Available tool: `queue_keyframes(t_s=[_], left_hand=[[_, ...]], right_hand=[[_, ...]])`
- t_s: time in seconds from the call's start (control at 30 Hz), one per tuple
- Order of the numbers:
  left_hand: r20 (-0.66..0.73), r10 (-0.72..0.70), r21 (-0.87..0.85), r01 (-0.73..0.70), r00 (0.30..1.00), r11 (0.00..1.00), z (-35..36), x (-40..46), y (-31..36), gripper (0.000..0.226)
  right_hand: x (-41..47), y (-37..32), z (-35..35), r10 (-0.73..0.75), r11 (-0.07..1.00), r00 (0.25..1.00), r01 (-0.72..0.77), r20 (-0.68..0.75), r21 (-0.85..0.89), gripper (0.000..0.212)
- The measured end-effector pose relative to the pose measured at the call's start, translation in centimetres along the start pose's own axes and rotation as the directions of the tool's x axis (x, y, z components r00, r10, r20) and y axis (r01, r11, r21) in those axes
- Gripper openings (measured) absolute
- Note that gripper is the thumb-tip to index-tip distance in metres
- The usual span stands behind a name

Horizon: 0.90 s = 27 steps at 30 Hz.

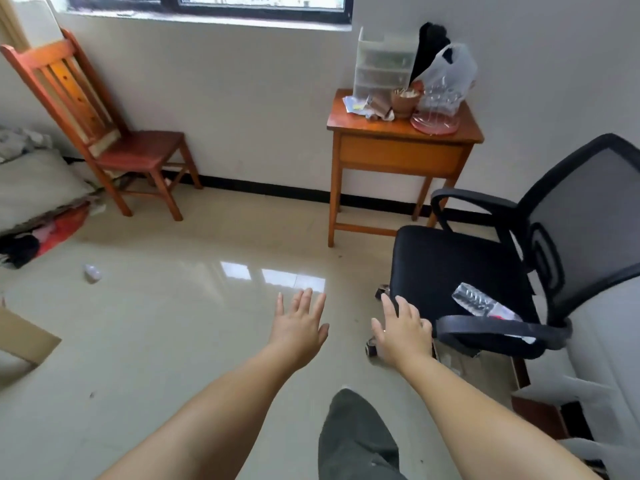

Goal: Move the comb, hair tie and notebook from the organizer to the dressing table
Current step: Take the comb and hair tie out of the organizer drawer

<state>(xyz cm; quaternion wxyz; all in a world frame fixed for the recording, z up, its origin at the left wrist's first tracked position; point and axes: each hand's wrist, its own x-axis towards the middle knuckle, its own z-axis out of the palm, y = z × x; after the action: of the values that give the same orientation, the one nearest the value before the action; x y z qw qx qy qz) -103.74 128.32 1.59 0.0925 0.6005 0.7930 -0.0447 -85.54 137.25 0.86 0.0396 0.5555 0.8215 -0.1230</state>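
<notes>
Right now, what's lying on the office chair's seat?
A clear plastic bottle lies on the black seat. The near armrest covers its lower end.

Hands: we count two, left hand [300,327] and right hand [401,329], both spread flat and empty.
Chairs: we count two, one wooden chair [104,123], one black office chair [519,268].
Counter: we see one, small and wooden [403,143].
Drawer organizer: we note one on the counter [382,64], three drawers showing.
Plastic bags: one white [448,69].
Cups: one brown [404,102].
Clear bottles: we count one on the office chair seat [483,303].
Windows: one [207,5].
</notes>
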Motion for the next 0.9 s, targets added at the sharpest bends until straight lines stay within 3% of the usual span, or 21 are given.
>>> queue_keyframes(t_s=[0.43,0.77,0.9], left_hand=[[-0.077,-0.1,-0.112,0.091,0.992,0.99,-10.5,35.9,-7.9,0.062],[-0.205,0.083,-0.042,-0.094,0.975,0.995,-21.0,65.1,-15.4,0.062],[-0.266,0.155,-0.051,-0.175,0.951,0.983,-25.3,74.7,-14.9,0.062]], right_hand=[[36.7,-3.7,-10.7,-0.023,0.999,0.998,0.02,-0.062,-0.038,0.058],[62.6,-10.4,-18.5,0.182,0.968,0.97,-0.149,-0.162,0.201,0.056],[70.8,-10.3,-22.4,0.261,0.873,0.95,-0.158,-0.169,0.462,0.052]])
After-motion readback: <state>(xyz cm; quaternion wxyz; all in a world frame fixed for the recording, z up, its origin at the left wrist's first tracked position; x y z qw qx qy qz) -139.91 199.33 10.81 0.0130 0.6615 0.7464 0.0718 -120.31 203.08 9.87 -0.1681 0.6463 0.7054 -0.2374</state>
